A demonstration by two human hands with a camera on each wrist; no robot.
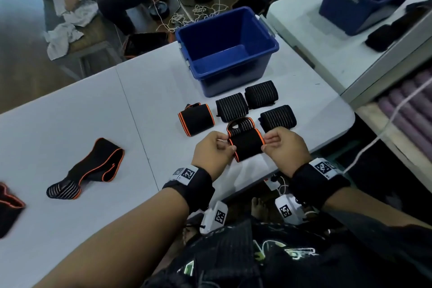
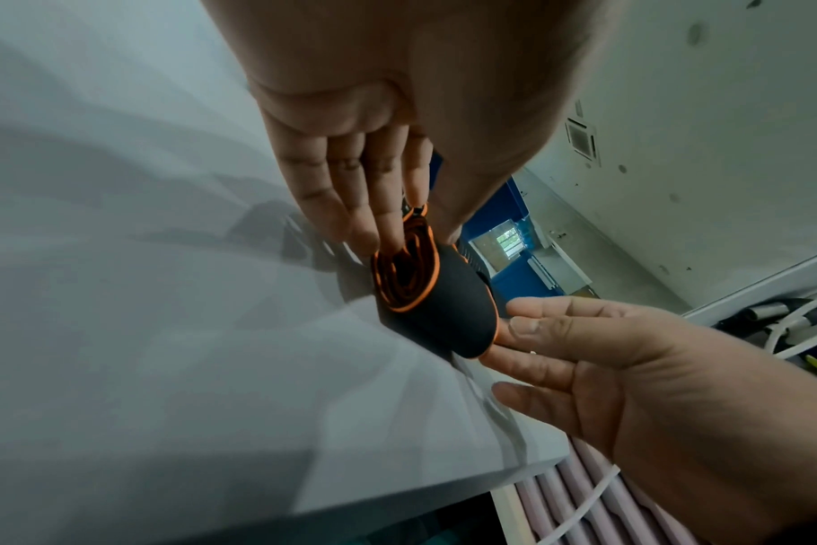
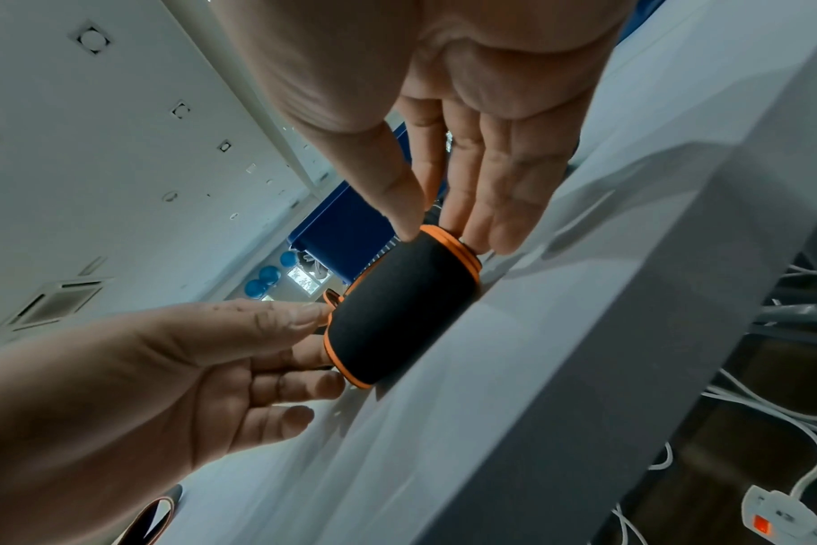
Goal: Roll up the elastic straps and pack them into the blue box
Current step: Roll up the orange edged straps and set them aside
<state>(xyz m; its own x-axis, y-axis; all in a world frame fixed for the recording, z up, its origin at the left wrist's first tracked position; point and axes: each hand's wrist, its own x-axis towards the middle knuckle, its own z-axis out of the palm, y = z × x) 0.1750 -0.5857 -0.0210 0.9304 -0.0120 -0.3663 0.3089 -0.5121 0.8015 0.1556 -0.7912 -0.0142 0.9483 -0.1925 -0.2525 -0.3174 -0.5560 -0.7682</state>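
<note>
Your left hand [image 1: 211, 147] and right hand [image 1: 284, 147] pinch the rolled strap [image 1: 246, 146] by its 2 ends between thumb and fingertips; ease either pinch and it likely unrolls.

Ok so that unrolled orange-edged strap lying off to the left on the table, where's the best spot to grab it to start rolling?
Probably the striped end of the unrolled strap, coming from above. It lies flat, nearest the person, with bare table round it, and it is the narrow tip, so a pinch there likely starts a tight core. Both hands now hold a rolled strap.
</note>
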